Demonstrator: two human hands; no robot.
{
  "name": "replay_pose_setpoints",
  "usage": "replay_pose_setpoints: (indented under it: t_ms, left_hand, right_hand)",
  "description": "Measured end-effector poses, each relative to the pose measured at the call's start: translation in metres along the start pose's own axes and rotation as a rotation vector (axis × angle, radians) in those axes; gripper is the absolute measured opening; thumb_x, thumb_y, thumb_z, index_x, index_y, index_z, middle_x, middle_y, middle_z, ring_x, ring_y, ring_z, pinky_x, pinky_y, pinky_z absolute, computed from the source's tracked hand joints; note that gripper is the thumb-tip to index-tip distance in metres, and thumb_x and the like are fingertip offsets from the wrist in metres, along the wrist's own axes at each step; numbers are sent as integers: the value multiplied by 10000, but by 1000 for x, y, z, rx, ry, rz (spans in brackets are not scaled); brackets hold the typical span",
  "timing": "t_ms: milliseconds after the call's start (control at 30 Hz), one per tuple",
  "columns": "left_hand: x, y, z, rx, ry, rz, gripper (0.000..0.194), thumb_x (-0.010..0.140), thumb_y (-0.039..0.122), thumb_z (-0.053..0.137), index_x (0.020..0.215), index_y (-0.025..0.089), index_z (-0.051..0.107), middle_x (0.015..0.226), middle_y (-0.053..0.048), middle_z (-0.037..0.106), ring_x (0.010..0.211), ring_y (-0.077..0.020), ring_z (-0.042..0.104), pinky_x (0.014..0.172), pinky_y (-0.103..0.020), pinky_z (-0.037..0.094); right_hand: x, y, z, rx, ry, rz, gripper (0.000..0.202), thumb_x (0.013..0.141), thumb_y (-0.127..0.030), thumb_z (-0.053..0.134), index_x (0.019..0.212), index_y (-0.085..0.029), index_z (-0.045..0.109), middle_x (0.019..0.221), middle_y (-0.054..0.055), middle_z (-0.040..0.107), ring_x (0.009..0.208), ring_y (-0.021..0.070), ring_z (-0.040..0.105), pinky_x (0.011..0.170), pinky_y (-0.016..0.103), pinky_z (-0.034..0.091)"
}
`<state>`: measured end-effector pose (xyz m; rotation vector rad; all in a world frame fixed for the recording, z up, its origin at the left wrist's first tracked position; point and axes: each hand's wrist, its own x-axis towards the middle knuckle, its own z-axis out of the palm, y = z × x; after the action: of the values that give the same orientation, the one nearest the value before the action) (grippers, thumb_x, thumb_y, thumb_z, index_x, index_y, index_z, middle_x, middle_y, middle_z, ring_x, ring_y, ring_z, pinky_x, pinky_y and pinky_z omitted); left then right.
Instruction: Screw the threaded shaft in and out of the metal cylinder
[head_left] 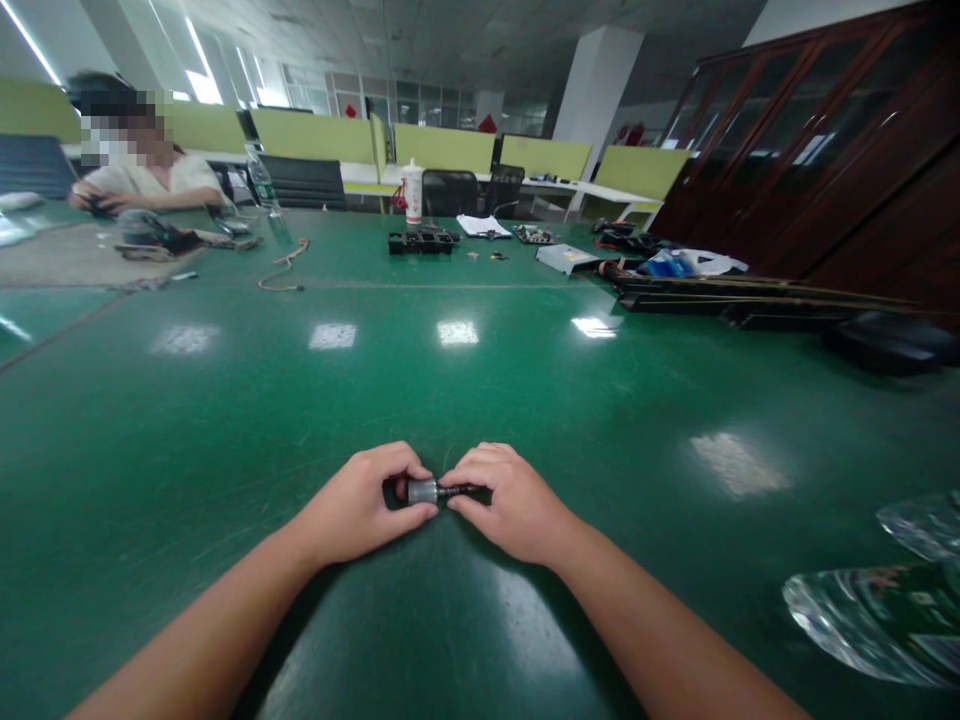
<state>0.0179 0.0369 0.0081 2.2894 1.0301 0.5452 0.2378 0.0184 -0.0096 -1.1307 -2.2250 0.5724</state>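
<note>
Low in the middle of the head view, my left hand (369, 505) is closed, its thumb and fingers pinching a small silver cylinder (423, 491) with a ribbed look. From the cylinder's right end runs a thin dark rod (454, 491), and my right hand (506, 500) is closed around that rod with thumb and fingertips. The two hands face each other just above the green table (420, 390), nearly touching. Whether cylinder and rod are one piece or two, I cannot tell. Part of each is hidden by the fingers.
Clear plastic bottles (862, 620) lie at the right edge. Across the table are a black part (421, 242), a white cup (412, 192), a metal box (566, 259), a cord (281, 272) and long dark strips (750, 295). Another person (161, 180) sits at the far left.
</note>
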Motion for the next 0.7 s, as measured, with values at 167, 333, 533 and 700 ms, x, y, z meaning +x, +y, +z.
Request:
replay_pose_setpoints:
  t_ms: [167, 333, 533, 700]
  left_hand:
    - [0, 1, 0, 2, 1, -3, 149, 818, 298, 670, 899, 181, 625, 835, -15, 631, 734, -155, 597, 678, -261, 447]
    - [1, 1, -1, 0, 5, 1, 149, 816, 296, 675, 897, 181, 624, 828, -14, 631, 718, -149, 592, 668, -257, 445]
    - [0, 1, 0, -4, 3, -1, 153, 811, 292, 682, 900, 179, 631, 836, -15, 632, 727, -151, 596, 679, -259, 447]
    - [-2, 0, -1, -5, -2, -5, 154, 815, 289, 681, 906, 177, 629, 834, -15, 627, 727, -150, 594, 676, -258, 444]
  right_hand:
    - [0, -2, -2, -8, -15, 15, 164, 808, -153, 706, 955, -226, 720, 891, 3, 713, 861, 163, 594, 851, 347, 406]
    - [0, -2, -4, 10, -5, 16, 150, 796, -142, 698, 924, -216, 720, 868, 13, 712, 839, 172, 598, 835, 347, 414]
    - [0, -2, -5, 7, -20, 22, 164, 762, -126, 708, 900, -213, 719, 837, 12, 703, 822, 171, 598, 823, 340, 416]
    - [0, -2, -5, 9, -14, 25, 137, 762, -155, 723, 888, -208, 718, 828, 8, 698, 818, 165, 593, 829, 336, 410]
